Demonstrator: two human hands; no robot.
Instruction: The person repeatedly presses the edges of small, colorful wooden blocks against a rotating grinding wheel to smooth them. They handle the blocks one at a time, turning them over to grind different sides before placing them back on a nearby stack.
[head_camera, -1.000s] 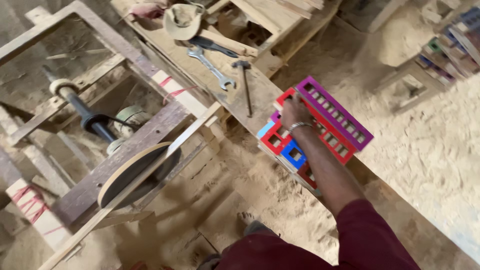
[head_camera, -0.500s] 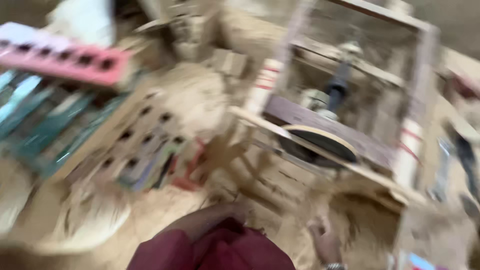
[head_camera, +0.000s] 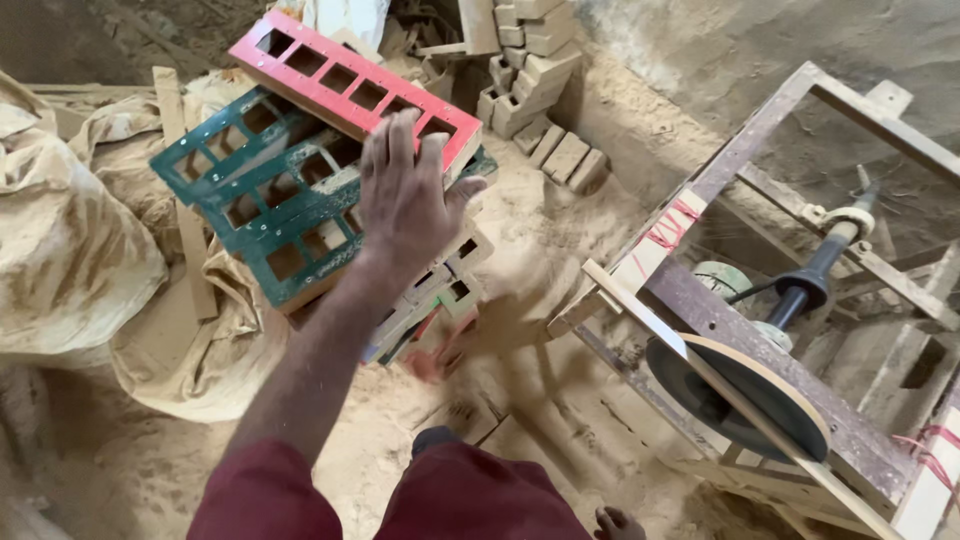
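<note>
Red frame: the red slotted frame (head_camera: 355, 85) now lies on top of the pile at far left; 1 second ago a stack of coloured frames was carried in a hand beside the wooden bench.
Meaning: the frame looks delivered to the pile.
Left hand (head_camera: 405, 200): fingers spread open, holding nothing, hovering at the red frame's near edge; touching or not, I cannot tell.
Under it: green slotted frames (head_camera: 265, 205).
Right hand: out of view.
Right side: wooden machine frame (head_camera: 760, 330) with a disc.

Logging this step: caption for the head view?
Left hand spread over a red slotted frame atop stacked green frames, beside a wooden disc sander.
</note>
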